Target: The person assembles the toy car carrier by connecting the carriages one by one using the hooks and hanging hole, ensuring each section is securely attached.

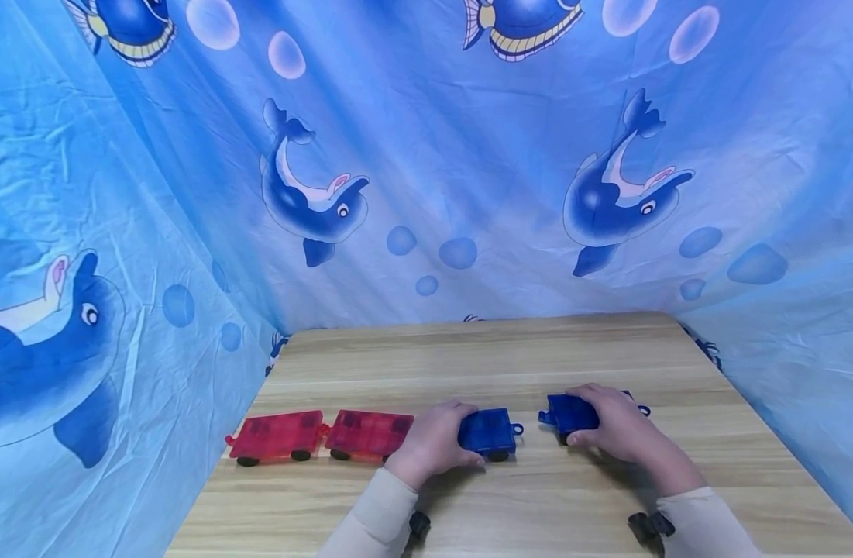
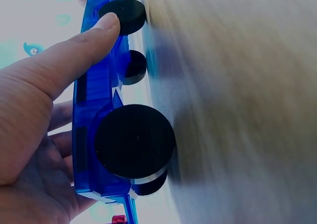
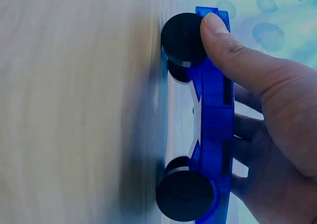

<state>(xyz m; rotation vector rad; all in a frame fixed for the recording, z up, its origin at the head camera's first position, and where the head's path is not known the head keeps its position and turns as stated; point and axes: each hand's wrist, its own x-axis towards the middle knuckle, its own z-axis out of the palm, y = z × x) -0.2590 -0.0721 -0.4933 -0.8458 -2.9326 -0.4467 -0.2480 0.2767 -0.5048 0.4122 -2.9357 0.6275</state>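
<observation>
My left hand point(image 1: 436, 440) grips a translucent blue toy train car point(image 1: 490, 431) by its long sides. In the left wrist view its thumb lies against a black wheel point(image 2: 132, 17). A second blue toy train car point(image 1: 571, 412) is held by my right hand point(image 1: 616, 422), thumb on a front wheel point(image 3: 183, 38). A gap separates the ring of the left blue car from the hook of the right one. Left of my hands stand two red toy train cars point(image 1: 276, 435) point(image 1: 369, 434), their ends meeting. My left hand hides the join between red and blue.
All the cars stand in a row on a wood-grain table point(image 1: 482, 349). Blue cloth with dolphins and bubbles point(image 1: 426, 155) hangs behind the table and along both sides. Dark wrist straps point(image 1: 419, 525) show at the sleeves.
</observation>
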